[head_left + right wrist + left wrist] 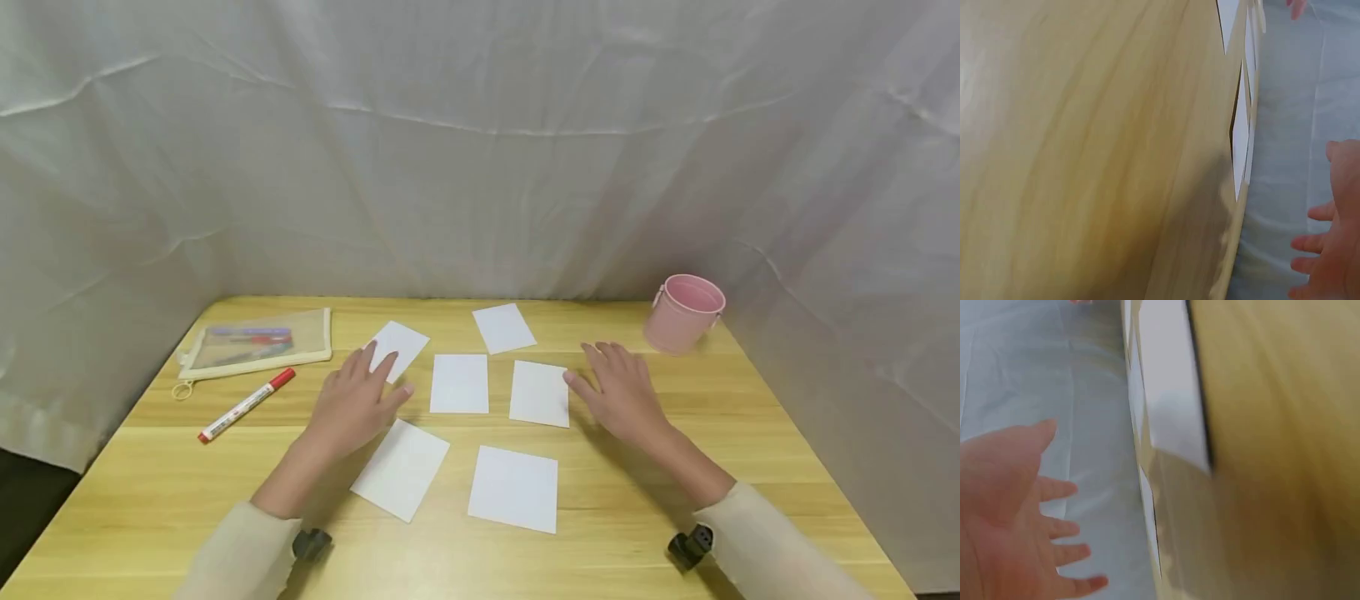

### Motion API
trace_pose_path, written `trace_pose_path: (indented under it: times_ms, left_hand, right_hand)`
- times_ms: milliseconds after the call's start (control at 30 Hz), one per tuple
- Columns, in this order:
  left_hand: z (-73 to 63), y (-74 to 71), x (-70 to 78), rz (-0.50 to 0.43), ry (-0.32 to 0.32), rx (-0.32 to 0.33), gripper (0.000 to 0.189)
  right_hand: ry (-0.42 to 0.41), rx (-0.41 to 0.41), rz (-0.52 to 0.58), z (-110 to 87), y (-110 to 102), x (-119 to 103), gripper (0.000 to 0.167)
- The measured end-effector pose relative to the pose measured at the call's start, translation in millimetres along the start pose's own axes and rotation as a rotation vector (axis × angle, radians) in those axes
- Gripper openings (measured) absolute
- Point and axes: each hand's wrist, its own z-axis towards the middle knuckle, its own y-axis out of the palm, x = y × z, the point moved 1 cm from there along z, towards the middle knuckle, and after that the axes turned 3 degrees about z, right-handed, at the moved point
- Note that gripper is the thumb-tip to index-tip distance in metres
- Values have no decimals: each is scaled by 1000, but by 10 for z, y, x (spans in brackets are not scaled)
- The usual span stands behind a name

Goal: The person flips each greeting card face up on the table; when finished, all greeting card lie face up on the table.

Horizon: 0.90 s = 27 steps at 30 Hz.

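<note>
Several blank white cards lie spread over the middle of the wooden table. My left hand (348,408) hovers with spread fingers between the upper-left card (405,343) and the lower-left card (401,471), hiding a corner of the upper one. Fingers extended, my right hand (622,396) is at the right edge of the right-hand card (537,394). Both wrist views show the left hand (1010,519) and right hand (1341,231) raised above the tabletop, holding nothing. The centre card (459,383), back card (504,327) and front card (513,489) lie between the hands.
At the left, a red-capped marker (247,406) lies in front of a clear zip pouch (311,333) with pens inside. A pink bucket (682,317) stands at the back right. Grey cloth (480,183) hangs behind and beside the table (637,533).
</note>
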Motion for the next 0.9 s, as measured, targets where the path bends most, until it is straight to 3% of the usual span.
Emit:
trace_pose_path:
  times_ms: [133, 267, 567, 733, 900]
  left_hand:
    - [218, 21, 204, -92, 77, 20, 61]
    - [472, 77, 436, -165, 131, -2, 51]
    - [1009, 300, 895, -323, 223, -155, 41]
    - [1222, 457, 1006, -330, 232, -242, 38]
    - [1405, 598, 1041, -303, 276, -260, 37]
  right_hand:
    - [27, -19, 126, -3, -59, 67, 63]
    - [75, -80, 275, 4, -49, 151, 60]
    - [104, -159, 496, 118, 109, 336, 53]
    - [105, -221, 486, 192, 201, 332, 54]
    - [89, -206, 413, 238, 246, 352, 54]
